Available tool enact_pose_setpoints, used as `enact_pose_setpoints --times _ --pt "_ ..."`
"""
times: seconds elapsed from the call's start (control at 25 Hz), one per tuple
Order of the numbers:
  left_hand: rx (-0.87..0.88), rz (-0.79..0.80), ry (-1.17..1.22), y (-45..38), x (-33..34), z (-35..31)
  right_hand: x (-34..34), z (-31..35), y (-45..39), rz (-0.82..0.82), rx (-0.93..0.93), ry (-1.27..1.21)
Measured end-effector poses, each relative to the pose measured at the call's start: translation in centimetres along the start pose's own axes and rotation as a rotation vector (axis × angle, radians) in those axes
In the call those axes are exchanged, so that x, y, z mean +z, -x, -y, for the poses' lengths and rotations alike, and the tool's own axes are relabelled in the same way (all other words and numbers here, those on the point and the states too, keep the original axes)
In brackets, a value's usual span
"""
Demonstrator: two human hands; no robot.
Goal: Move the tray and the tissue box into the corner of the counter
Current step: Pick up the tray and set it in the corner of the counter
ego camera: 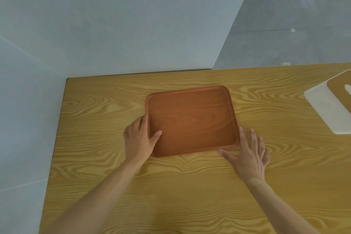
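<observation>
A reddish-brown wooden tray (pixel 191 119) lies flat in the middle of the light wooden counter (pixel 171 186). My left hand (pixel 139 137) grips the tray's left edge, thumb inside on the tray floor and fingers along the rim. At the tray's near right corner my right hand (pixel 248 155) rests with fingers spread, thumb touching the tray's front edge, holding nothing. A white tissue box (pixel 328 108) with a wooden top stands at the far right, partly cut off by the frame edge.
Two pale grey walls meet at the counter's far left corner (pixel 66 79). The far wall ends at about mid-frame, and beyond the counter's back edge a grey floor (pixel 284 47) shows.
</observation>
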State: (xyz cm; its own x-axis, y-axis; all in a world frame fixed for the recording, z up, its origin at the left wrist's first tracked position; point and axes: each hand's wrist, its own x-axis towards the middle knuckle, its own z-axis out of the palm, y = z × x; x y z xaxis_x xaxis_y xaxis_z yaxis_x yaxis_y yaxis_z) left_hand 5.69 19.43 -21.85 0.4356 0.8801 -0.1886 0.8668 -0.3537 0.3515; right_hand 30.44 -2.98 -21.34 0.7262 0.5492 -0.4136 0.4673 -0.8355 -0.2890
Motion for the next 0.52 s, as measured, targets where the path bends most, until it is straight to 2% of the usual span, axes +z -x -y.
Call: enact_pose_setpoints --times 0.16,0.24,0.52 --pt "0.044 0.205 -0.011 3.2 1.0 2.1 0.2 -0.9 -1.2 0.045 -0.09 0.022" --pt "0.043 0.256 -0.057 4.1 1.6 2.9 0.4 -1.1 -1.3 0.046 -0.099 0.024" --pt "-0.018 0.258 -0.111 2.8 1.5 2.9 0.6 -0.7 -2.0 0.01 -0.132 0.008"
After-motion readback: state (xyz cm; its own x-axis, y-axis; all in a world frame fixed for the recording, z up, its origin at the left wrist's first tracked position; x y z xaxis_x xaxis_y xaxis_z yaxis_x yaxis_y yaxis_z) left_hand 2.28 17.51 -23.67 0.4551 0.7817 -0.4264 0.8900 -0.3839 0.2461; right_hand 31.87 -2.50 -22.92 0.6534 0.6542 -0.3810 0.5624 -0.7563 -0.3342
